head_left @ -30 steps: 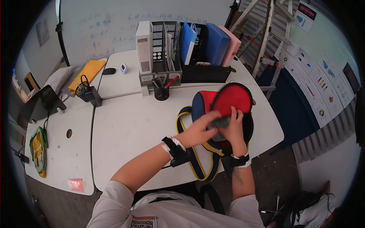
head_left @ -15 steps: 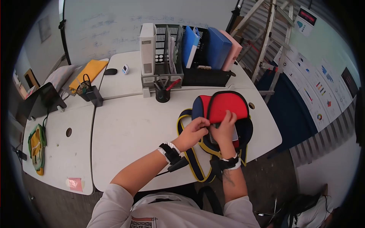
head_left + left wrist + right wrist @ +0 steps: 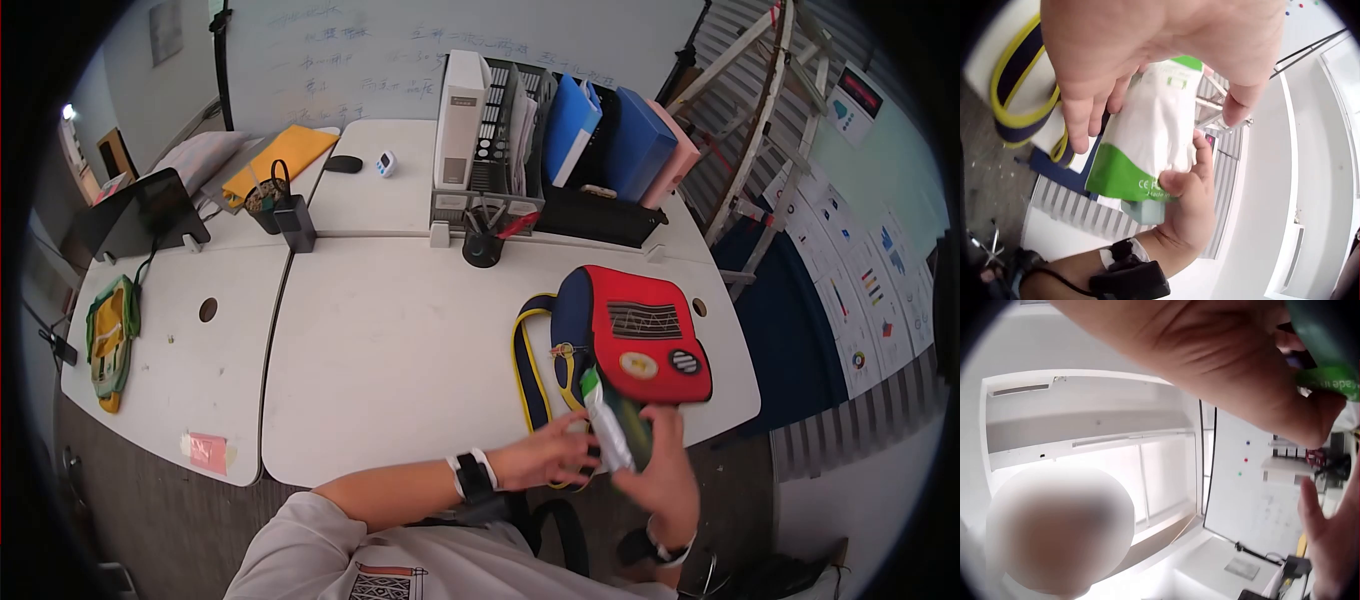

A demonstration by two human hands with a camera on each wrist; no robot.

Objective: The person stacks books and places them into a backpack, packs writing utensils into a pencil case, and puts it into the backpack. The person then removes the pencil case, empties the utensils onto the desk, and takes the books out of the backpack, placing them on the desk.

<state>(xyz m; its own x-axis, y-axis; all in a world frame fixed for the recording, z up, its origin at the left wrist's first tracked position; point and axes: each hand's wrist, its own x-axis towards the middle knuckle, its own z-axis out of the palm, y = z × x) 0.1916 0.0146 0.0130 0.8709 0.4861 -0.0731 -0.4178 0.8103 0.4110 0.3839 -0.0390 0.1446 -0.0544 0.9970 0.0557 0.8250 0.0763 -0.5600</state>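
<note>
My right hand (image 3: 665, 475) grips a white and green plastic packet (image 3: 1154, 125) off the table's front edge, its thumb over the green end with "Made in" printed on it. A pale green block (image 3: 1147, 212) shows behind the packet in that same hand; what it is I cannot tell. My left hand (image 3: 545, 455), fingers spread and thumb apart, is right beside the packet. In the left wrist view the left palm arches over the packet's far end. A red and navy backpack (image 3: 650, 335) with yellow-edged straps (image 3: 530, 365) lies just beyond the hands, its red front panel down.
A pen cup (image 3: 482, 247) and a file rack (image 3: 465, 200) with several binders stand at the back. A green and yellow pouch (image 3: 112, 340) lies at far left. A tablet-like screen (image 3: 150, 215) stands behind it. A ladder (image 3: 765, 130) leans at right.
Both hands have come from inside the backpack's opening toward the body. The right hand has brought out the white and green packet. The raised red panel now lies down over the bag.
</note>
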